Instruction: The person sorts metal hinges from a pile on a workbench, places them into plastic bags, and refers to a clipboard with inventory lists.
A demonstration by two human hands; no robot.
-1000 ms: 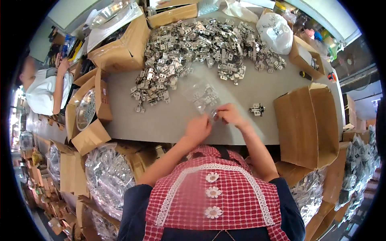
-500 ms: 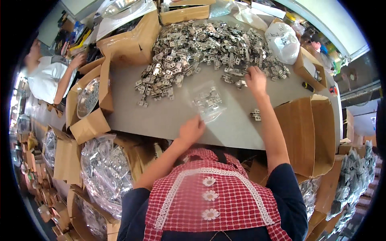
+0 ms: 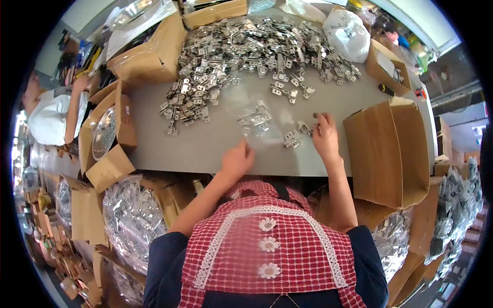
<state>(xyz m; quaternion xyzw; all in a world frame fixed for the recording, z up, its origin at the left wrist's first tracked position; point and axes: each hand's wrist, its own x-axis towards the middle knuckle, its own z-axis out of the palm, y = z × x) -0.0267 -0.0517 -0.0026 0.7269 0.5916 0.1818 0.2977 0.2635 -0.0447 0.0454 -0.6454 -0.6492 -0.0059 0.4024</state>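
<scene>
A clear plastic bag with several metal hinges in it lies on the grey table in front of me. At its near edge, my left hand is closed, its fingertips pinching the plastic. My right hand is to the right of the bag, fingers bent round a hinge that they partly hide. Just left of those fingers, loose hinges rest on the table. Farther back spreads a big heap of silvery hinges, with a small group at its near side.
An upright cardboard box stands at the table's right edge. On the left are a box holding a bowl of small parts and a larger carton. A white plastic bag sits at the back right. Another person works at far left.
My right hand has come back from the heap toward me, bringing hinges near the bag. My left hand stays at the bag's near edge. The view has shifted slightly.
</scene>
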